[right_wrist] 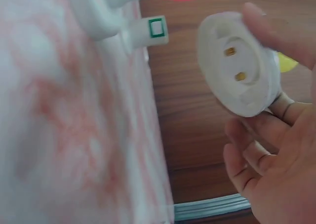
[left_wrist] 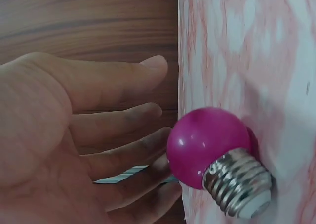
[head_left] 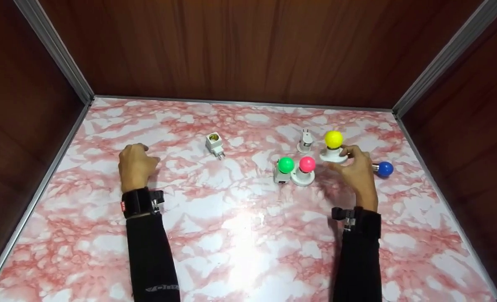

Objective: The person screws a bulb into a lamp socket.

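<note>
A big pink-and-white tabletop lies under it all. The left hand is loose, its fingers a bit apart. The right hand pinches a round white lamp holder — held up off the tabletop, a yellow bulb on top. Smaller still — a purple bulb lies by the left hand, a blue bulb near the right.

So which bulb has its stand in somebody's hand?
The yellow bulb: the right hand grips the round white stand under it. The green bulb and pink bulb stand in other holders, while the blue bulb and purple bulb lie sideways.
</note>
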A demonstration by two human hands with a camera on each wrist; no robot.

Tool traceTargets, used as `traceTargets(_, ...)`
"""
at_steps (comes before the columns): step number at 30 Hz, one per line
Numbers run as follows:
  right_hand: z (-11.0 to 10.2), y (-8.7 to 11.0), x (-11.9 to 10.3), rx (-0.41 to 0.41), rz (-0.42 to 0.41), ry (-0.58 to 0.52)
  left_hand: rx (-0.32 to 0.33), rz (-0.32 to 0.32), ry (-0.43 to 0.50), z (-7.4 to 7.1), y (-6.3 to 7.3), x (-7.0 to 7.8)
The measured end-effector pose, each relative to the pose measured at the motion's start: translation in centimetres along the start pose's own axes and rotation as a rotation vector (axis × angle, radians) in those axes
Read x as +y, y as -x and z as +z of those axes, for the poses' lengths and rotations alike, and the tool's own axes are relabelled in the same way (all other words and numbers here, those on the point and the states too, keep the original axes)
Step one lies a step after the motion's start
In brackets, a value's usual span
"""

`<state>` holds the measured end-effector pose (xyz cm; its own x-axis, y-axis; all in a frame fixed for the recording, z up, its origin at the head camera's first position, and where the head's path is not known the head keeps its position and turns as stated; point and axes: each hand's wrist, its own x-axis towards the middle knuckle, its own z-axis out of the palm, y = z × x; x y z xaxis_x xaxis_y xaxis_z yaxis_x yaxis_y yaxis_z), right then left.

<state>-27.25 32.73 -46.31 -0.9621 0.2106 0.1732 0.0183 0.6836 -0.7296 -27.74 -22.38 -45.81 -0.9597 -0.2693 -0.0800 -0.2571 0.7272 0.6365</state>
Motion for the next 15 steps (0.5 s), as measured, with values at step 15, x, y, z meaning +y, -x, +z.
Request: traceTargets(15, 0.1, -0.1, 2.1, -0.246, 0.137, 0.055, -0.079, -0.107, -0.037, -0.5, 0.3, -0.2)
